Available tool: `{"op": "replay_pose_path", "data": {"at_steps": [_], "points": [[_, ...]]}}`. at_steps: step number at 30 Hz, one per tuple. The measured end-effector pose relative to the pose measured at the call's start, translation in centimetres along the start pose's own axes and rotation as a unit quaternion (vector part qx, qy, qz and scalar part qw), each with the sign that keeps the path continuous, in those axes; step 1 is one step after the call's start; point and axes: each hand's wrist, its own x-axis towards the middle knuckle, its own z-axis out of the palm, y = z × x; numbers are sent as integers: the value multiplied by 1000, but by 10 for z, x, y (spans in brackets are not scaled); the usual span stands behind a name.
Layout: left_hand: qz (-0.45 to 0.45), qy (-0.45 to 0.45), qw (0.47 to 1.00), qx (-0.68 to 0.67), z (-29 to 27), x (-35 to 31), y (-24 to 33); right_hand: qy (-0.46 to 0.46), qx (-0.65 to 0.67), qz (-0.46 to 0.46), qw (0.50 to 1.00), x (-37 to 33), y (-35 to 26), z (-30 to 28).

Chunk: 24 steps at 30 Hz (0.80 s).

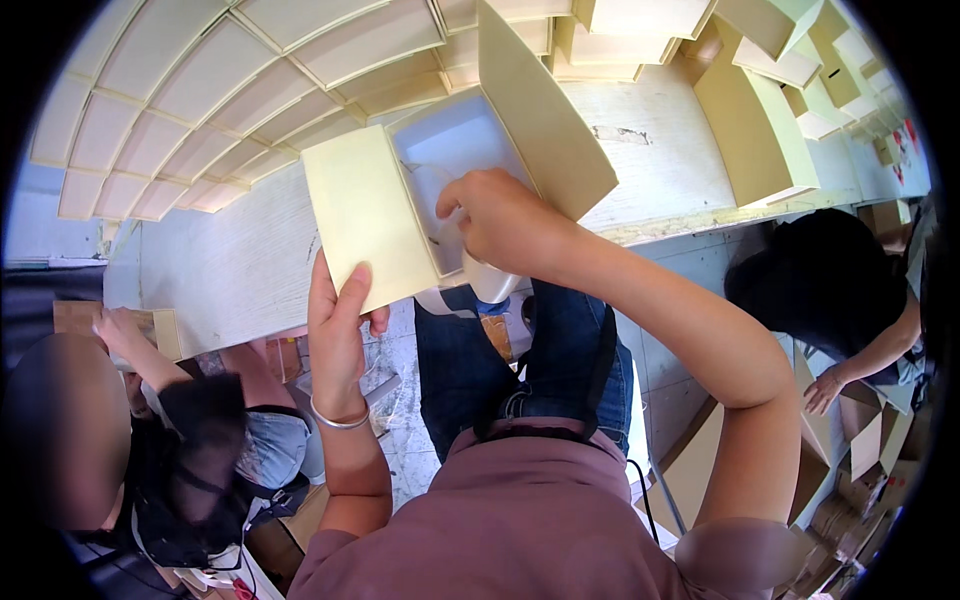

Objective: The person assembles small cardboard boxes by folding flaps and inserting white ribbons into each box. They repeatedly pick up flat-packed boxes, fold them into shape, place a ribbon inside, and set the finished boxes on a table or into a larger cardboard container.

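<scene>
A cream cardboard gift box (465,140) stands open at the table's near edge, tilted toward me, its lid raised on the right and a wide flap folded out on the left. My left hand (343,312) grips that flap at its lower corner, thumb on top and fingers underneath. Over the box's pale interior is my right hand (500,222), closed with its fingers curled. A roll of shiny white ribbon (490,281) sits under its palm, seemingly held there; the gripping fingers are partly hidden. A loose strand lies in the box near the fingertips.
Stacked cream boxes (225,85) line the table's (215,265) far side, with more open boxes (755,120) at the right. One person (200,440) works at my left; another person (820,290) bends over cardboard cartons (865,430) at my right.
</scene>
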Motion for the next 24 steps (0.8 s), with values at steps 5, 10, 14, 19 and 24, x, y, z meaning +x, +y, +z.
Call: {"op": "replay_pose_path", "data": {"at_steps": [5,10,14,19,24], "points": [[5,1,1000,-9,2,1,0,-25,50,9,998,4,0,0],[10,-56,983,-175,-3,1,-13,-58,74,56,994,7,-1,-1],[182,-18,975,128,-14,10,-44,-88,61,83,991,9,-8,0],[297,45,861,409,10,25,-41,-78,65,75,992,10,5,9],[336,91,836,425,-4,11,-30,-53,140,74,986,12,1,3]]}}
